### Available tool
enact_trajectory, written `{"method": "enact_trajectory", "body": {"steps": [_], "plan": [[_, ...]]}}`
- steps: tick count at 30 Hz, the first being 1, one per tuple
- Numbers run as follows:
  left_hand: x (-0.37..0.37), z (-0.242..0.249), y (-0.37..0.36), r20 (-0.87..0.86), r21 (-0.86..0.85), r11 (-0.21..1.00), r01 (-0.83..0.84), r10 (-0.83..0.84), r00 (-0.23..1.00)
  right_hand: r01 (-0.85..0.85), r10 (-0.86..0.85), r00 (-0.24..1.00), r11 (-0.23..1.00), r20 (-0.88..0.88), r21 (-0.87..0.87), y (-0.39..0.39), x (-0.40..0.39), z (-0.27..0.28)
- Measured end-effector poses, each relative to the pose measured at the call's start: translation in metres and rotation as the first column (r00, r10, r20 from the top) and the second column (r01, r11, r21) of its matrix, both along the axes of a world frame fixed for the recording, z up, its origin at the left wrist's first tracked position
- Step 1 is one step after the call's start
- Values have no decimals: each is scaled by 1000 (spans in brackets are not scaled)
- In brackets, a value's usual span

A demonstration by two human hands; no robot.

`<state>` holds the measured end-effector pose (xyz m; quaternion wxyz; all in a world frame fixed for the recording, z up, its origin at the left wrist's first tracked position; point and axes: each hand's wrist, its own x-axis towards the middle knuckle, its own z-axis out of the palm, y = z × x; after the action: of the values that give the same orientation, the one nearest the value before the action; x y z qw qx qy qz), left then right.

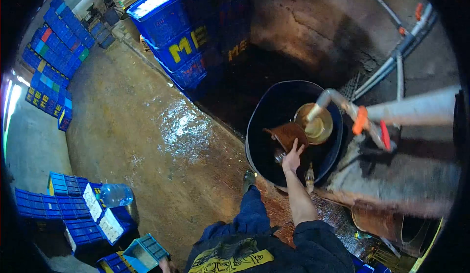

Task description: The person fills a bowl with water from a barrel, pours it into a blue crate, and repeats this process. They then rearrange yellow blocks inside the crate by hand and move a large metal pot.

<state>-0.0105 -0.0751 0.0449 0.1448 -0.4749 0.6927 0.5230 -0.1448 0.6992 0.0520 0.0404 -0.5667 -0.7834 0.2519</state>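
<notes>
My right hand reaches into a large dark tub, fingers over the near edge of a brown, flat-sided piece. It looks gripped there and tilted; its exact kind is not clear, and my thumb is hidden. Behind it, inside the tub, is a round bowl with cloudy, yellowish liquid under the mouth of a pipe. At the bottom edge of view, my left hand is closed at the corner of a light blue crate. Most of that hand is cut off.
Red-handled valves and pipes run along the right wall. Tall blue containers stand ahead, beyond a low ledge. Blue crates and a large clear bottle are at lower left; more crates are stacked farther back. The floor looks wet.
</notes>
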Motion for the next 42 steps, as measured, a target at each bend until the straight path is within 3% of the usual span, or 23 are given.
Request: {"method": "enact_trajectory", "body": {"steps": [1, 4, 9, 10, 13, 15, 18, 19, 20, 21, 22, 23, 24, 25, 28, 30, 34, 35, 36, 37, 38, 40, 42], "plan": [[7, 16, 22, 88, -10, 999, -38, 39, 995, -16, 14, 1000, 996, 18, 89, 6, -6, -9], [29, 38, 89, 295, -13, 995, -99, 99, 950, 15, -16, 987, 1000, 158, 5, 29, -22, -34], [-16, 44, 150, 342, -19, 1000, 14, -7, 940, 70, -55, 950, 997, 308, -36, 9, -56, -94], [-35, 48, 147, 318, -49, 997, 61, -42, 947, 153, -71, 954, 950, 290, -271, 11, -61, -98], [-86, 54, 139, 252, -113, 983, 142, -110, 962, 232, -148, 950, 924, 275, -305, 22, -75, -141], [-118, 62, 127, 205, -191, 966, 172, -132, 970, 224, -137, 968, 852, 210, -473, 45, -70, -166], [-161, 69, 137, 267, -299, 933, 200, -119, 956, 251, -306, 952, 825, -27, -507, 53, -27, -317], [-164, 65, 129, 182, -185, 965, 185, -151, 972, 262, -323, 946, 822, -36, -505, 51, -24, -294], [-165, 53, 113, 91, -62, 980, 187, -181, 979, 316, -583, 805, 578, -109, -753, 47, -22, -247], [-174, 37, 104, 121, -105, 950, 295, -282, 952, 241, -801, 591, 289, -96, -926, 45, -21, -219], [-200, 39, 97, 303, 364, 903, -226, 115, 946, 245, -819, 562, 298, -115, -922, 40, -18, -207], [-206, 26, 104, 276, 163, 986, 36, -81, 958, 187, -870, 452, 308, -197, -933, 32, -8, -192], [-210, 13, 105, 283, -52, 952, 303, -277, 918, 133, -905, 330, 326, -269, -936, 20, 1, -172], [-232, 5, 97, -84, 214, 815, 538, -534, 842, 89, -914, 293, 318, -281, -944, 10, 11, -150], [-304, -10, 135, 82, 173, 695, 698, -716, 693, -33, -928, 133, 348, -349, -937, -23, 28, -68], [-349, -5, 200, -39, 137, 638, 758, -761, 648, -109, -926, 4, 376, -378, -920, -55, 44, -41], [-410, -8, 343, -346, 106, 199, 974, -911, 224, -94, -865, -157, 494, -477, -864, -121, 67, 60], [-401, 16, 388, -381, 100, 36, 994, -922, 72, -93, -864, -217, 481, -454, -872, -137, 72, 96], [-386, 25, 430, -518, 87, -18, 996, -855, 30, -58, -848, -260, 490, -461, -870, -160, 85, 117], [-356, 78, 471, -514, 162, -171, 972, -855, -65, -76, -833, -290, 510, -471, -857, -180, 101, 135], [-320, 124, 505, -555, 267, -248, 931, -830, -61, -94, -815, -320, 534, -482, -840, -199, 117, 154], [-266, 156, 546, -682, 263, -389, 883, -723, -116, -30, -751, -463, 543, -470, -839, -245, 144, 191], [-197, 223, 556, -607, 556, -466, 688, -793, -47, 12, -741, -508, 502, -438, -865, -295, 178, 206]]}}
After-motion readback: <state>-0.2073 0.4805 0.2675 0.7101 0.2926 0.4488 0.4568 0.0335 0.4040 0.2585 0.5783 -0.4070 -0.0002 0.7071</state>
